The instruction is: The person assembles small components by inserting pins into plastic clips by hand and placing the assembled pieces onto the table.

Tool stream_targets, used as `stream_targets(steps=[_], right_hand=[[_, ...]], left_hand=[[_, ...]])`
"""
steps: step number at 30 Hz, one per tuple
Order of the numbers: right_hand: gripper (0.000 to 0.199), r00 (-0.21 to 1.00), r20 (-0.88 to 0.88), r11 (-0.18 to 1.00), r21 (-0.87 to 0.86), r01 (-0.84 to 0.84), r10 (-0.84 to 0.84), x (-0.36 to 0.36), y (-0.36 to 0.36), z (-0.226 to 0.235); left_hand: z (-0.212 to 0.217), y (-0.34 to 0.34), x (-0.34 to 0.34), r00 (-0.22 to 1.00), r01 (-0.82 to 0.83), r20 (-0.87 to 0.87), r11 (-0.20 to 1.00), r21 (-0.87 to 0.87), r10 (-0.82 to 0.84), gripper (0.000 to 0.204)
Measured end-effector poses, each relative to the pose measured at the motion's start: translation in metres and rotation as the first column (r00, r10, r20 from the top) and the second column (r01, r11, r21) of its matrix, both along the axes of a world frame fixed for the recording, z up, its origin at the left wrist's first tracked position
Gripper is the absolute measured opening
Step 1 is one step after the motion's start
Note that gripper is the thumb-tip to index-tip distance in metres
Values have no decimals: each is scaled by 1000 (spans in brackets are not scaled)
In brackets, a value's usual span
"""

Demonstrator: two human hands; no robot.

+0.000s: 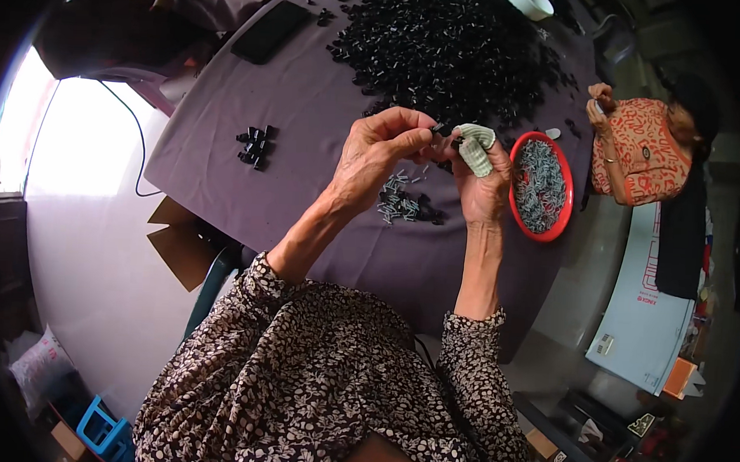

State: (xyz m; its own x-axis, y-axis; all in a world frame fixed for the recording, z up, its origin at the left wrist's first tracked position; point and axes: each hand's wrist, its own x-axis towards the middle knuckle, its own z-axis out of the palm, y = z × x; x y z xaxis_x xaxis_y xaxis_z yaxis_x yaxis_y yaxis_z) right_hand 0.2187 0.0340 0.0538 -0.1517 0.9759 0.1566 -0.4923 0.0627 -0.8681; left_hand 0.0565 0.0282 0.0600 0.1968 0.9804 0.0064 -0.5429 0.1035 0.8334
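Above the purple tablecloth [297,199], my two hands meet at the fingertips. My left hand [371,158] pinches a small black plastic part [440,129]. My right hand [481,186], with pale knitted covers [476,153] on some fingers, is closed against it; whatever lies between its fingertips is mostly hidden. Beneath the hands, small grey pins [395,195] lie among a few black parts. Right of my right hand, a red dish [516,206] holds many more grey pins [540,185]. A big heap of black parts [448,57] spreads beyond my hands.
A small cluster of black parts [255,147] lies on the left. Farther back are a dark flat phone-like device [270,32] and a white bowl [530,2]. Another person [644,156] in an orange patterned top works at the right. An opened cardboard box [179,243] stands below the table's left edge.
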Motion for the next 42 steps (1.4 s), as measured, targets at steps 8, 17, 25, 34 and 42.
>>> stream_targets(steps=[8, 17, 25, 34, 42], right_hand=[[17, 966, 231, 989, 111, 94, -117, 13, -10, 7], [17, 729, 613, 945, 292, 150, -305, 10, -18, 24], [17, 721, 669, 973, 230, 31, -181, 22, -14, 33], [18, 749, 653, 984, 178, -8, -112, 30, -11, 34], [19, 564, 815, 969, 228, -98, -134, 30, -9, 46]], left_hand=[[7, -7, 12, 999, 44, 20, 998, -33, -44, 12], [8, -13, 14, 994, 48, -101, 999, -18, -50, 11], [6, -14, 17, 981, 34, -194, 999, 42, -25, 16], [-1, -15, 17, 951, 7, -310, 996, 94, 22, 17], [-4, -14, 20, 941, -5, -333, 990, 141, 52, 17]])
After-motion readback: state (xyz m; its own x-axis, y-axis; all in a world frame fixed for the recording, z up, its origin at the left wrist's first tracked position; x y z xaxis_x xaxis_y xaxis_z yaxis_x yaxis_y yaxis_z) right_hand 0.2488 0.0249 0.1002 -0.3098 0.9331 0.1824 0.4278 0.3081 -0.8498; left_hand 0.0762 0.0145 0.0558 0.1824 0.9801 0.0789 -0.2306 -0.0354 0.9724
